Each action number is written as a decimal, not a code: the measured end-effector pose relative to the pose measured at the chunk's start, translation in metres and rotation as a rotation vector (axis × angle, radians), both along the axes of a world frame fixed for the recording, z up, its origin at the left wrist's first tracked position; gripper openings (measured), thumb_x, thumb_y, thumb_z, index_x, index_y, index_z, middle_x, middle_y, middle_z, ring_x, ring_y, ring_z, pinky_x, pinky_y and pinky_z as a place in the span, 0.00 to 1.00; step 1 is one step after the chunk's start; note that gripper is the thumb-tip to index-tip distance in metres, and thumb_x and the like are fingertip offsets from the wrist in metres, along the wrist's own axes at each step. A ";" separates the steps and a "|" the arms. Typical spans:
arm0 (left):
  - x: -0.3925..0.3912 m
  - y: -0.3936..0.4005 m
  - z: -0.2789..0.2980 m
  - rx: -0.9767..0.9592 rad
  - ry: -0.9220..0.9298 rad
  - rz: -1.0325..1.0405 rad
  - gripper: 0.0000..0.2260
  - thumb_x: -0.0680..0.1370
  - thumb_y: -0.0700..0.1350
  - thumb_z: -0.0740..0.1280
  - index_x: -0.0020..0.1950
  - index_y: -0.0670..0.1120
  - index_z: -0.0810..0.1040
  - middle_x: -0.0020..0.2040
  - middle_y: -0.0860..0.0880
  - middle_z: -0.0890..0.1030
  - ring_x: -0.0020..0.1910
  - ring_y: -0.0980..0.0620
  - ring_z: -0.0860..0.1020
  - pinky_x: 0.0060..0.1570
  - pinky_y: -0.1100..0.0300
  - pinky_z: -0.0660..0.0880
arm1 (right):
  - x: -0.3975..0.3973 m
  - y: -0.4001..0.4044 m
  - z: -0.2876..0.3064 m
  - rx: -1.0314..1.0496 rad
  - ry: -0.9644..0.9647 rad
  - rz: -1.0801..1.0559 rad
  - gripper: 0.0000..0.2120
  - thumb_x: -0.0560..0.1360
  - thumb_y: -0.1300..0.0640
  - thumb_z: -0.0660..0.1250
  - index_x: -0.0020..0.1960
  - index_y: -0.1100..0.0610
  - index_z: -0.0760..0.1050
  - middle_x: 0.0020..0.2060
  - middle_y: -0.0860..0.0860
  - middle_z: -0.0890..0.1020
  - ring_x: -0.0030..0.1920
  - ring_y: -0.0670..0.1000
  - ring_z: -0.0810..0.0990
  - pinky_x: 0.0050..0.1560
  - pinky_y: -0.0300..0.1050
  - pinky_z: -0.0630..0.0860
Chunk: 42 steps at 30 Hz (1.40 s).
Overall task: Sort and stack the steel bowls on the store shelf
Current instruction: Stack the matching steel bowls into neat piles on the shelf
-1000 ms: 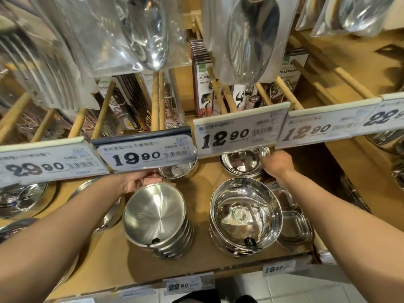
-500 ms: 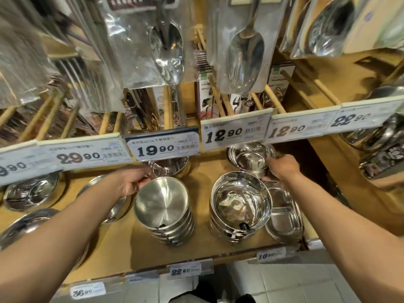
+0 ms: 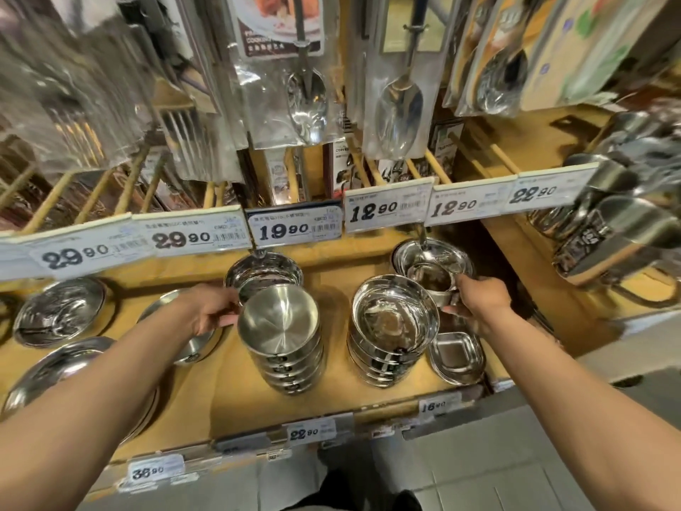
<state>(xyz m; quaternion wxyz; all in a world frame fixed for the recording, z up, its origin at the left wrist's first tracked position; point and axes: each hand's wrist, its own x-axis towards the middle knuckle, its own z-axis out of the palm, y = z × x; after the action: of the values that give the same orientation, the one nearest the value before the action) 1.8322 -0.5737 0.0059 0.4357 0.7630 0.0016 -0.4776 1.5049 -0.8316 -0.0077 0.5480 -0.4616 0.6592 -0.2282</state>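
A wooden store shelf (image 3: pixel 331 392) seen from above, with two bare arms reaching in. The left hand (image 3: pixel 212 307) curls its fingers around the rim of the top bowl of a brushed stack (image 3: pixel 282 341) near the middle of the shelf; about five bowls show in it, and the top one is empty. The right hand (image 3: pixel 479 300) grips a small cup (image 3: pixel 433 282), lifted above the shelf toward its back right. Just left of that hand stands a shiny stack (image 3: pixel 392 337) of roughly four bowls. At the front right corner lies a rectangular tray (image 3: pixel 457 357), beside the shiny stack. Two more bowl piles sit along the back edge: one (image 3: pixel 263 272) behind the brushed stack, one (image 3: pixel 435 254) behind the cup. Four wide dishes fill the shelf's left end, blurred. Six price tags hang above, among them one reading 19.90 (image 3: pixel 294 228). Three packaged spoons hang overhead, one at centre (image 3: pixel 401 116).
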 end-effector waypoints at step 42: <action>-0.039 0.068 0.057 -0.049 0.188 0.280 0.06 0.85 0.40 0.57 0.61 0.41 0.69 0.45 0.42 0.74 0.40 0.50 0.76 0.23 0.59 0.80 | -0.056 0.080 0.037 0.287 -0.401 -0.216 0.17 0.84 0.66 0.58 0.72 0.63 0.70 0.63 0.62 0.76 0.46 0.57 0.80 0.32 0.50 0.83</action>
<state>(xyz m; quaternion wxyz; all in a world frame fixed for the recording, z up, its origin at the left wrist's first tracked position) 1.7930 -0.5053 0.0627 0.5145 0.6964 0.1370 -0.4812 1.4484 -0.7514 0.0298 0.6998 -0.2519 0.6086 -0.2764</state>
